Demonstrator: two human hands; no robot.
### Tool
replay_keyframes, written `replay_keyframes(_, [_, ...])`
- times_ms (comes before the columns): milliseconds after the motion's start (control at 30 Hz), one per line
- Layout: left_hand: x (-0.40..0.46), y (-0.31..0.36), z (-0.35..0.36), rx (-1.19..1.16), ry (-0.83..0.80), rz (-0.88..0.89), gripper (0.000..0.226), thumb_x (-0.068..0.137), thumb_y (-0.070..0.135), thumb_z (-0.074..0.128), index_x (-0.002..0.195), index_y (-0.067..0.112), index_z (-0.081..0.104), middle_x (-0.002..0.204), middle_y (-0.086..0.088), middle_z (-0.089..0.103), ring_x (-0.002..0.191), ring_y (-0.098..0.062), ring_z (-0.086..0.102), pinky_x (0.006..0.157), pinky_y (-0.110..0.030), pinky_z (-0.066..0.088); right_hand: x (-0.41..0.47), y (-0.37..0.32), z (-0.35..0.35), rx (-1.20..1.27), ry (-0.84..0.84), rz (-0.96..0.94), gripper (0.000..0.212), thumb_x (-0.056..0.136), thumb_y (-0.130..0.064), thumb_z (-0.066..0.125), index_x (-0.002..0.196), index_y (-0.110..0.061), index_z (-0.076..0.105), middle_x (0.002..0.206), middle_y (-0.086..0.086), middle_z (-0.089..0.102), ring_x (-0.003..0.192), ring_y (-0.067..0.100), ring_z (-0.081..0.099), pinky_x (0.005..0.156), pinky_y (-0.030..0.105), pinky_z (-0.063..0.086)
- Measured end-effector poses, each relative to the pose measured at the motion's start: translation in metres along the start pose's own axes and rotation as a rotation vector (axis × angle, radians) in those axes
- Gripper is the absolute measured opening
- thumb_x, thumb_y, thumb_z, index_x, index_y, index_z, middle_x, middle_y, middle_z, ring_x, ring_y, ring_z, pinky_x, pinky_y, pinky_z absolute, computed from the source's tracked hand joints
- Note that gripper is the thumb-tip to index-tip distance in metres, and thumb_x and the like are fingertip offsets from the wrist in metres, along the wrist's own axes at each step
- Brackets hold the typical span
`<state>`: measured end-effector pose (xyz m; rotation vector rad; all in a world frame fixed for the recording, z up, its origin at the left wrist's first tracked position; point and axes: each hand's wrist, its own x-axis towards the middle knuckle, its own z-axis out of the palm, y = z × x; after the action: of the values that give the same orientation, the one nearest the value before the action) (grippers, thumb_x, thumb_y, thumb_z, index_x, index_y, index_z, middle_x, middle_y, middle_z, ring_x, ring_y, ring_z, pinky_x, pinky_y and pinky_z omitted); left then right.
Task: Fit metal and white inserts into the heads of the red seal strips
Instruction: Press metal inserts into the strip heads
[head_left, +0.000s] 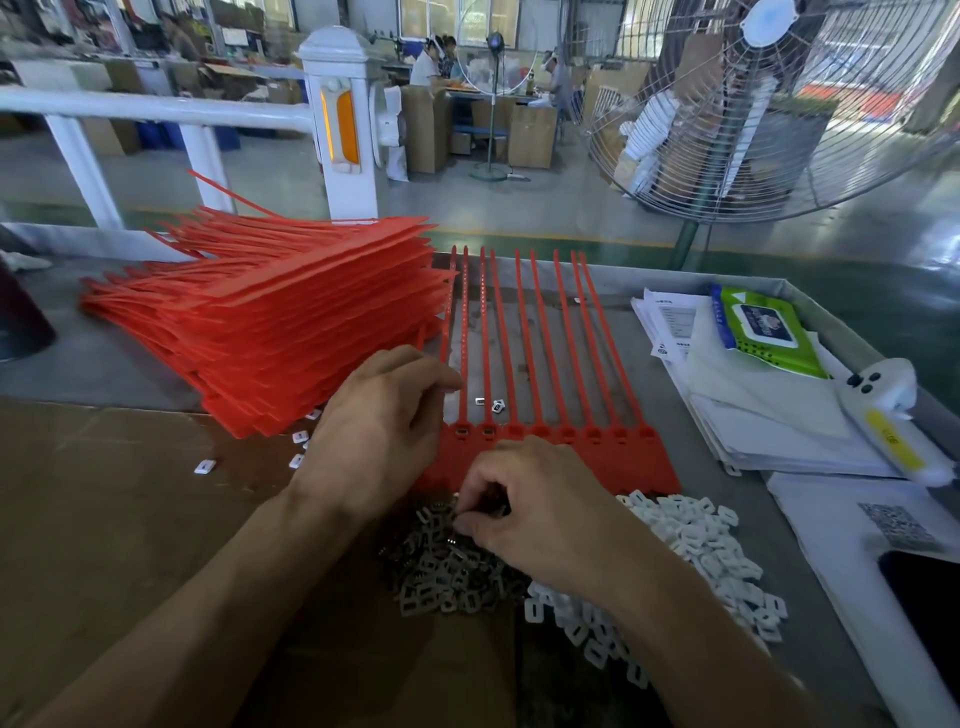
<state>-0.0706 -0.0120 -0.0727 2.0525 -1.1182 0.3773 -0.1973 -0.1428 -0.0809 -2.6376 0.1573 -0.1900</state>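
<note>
No legible text anywhere. Blurred label print on green wet-wipe pack (768, 332); unreadable dark marks on yellow sticker of white handheld device (894, 441); QR-type square on white sheet (898, 526); fine print on paper stack (675, 325) too small.

1. Your joined red seal strips (535, 353) lie flat, tails pointing away, heads (566, 434) nearest you.
2. Grey metal inserts (447, 571) are heaped just below them.
3. White inserts (696, 540) are piled alongside (right of the metal).
</note>
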Motion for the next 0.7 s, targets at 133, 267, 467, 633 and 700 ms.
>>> replay_keyframes(133, [0.015,0.014,-0.007,0.027,-0.018,0.060,0.022,0.096,0.004,0.059,0.106,0.013,0.076,0.106,0.002,0.068,0.102,-0.021,0.062,0.085,-0.043,0.052,-0.001,0.000,-0.002,0.021,-0.025,-0.018,0.030,0.085,-0.058,0.074,0.105,-0.035,0.071,0.098,-0.019,0.065,0.096,0.000,0.054,0.096,0.033,0.042])
replay_keyframes(267, [0.026,0.021,-0.005,0.012,-0.103,0.060,0.016,0.098,0.017,0.062,0.105,0.020,0.076,0.104,0.008,0.065,0.098,-0.012,0.061,0.084,-0.028,0.050,-0.002,-0.001,-0.003,-0.058,-0.115,-0.064,0.042,0.081,-0.063,0.073,0.116,-0.040,0.069,0.110,-0.019,0.059,0.106,0.004,0.044,0.100,0.032,0.032])
replay_keyframes(467, [0.021,0.013,0.010,-0.091,-0.031,-0.032,0.014,0.095,0.015,0.065,0.099,0.020,0.077,0.096,0.010,0.067,0.086,-0.004,0.060,0.075,-0.014,0.045,-0.001,-0.001,0.003,-0.002,-0.014,-0.114,0.014,0.090,-0.047,0.072,0.097,-0.035,0.074,0.100,-0.018,0.062,0.102,0.005,0.050,0.101,0.038,0.038])
replay_keyframes(633, [0.009,0.000,0.015,-0.164,-0.002,-0.139,0.014,0.096,0.022,0.064,0.098,0.028,0.076,0.095,0.014,0.069,0.084,-0.002,0.062,0.070,-0.014,0.045,-0.001,0.001,0.006,0.038,0.035,-0.128,0.009,0.094,-0.040,0.067,0.095,-0.034,0.074,0.097,-0.018,0.064,0.099,0.000,0.053,0.096,0.030,0.040])
replay_keyframes(700, [0.007,-0.004,0.014,-0.181,0.010,-0.162,0.014,0.095,0.022,0.064,0.099,0.029,0.076,0.095,0.013,0.070,0.086,-0.002,0.063,0.073,-0.020,0.049,-0.001,-0.002,0.004,0.102,0.070,-0.134,0.007,0.094,-0.033,0.069,0.094,-0.031,0.076,0.092,-0.019,0.068,0.093,-0.002,0.058,0.085,0.014,0.041])
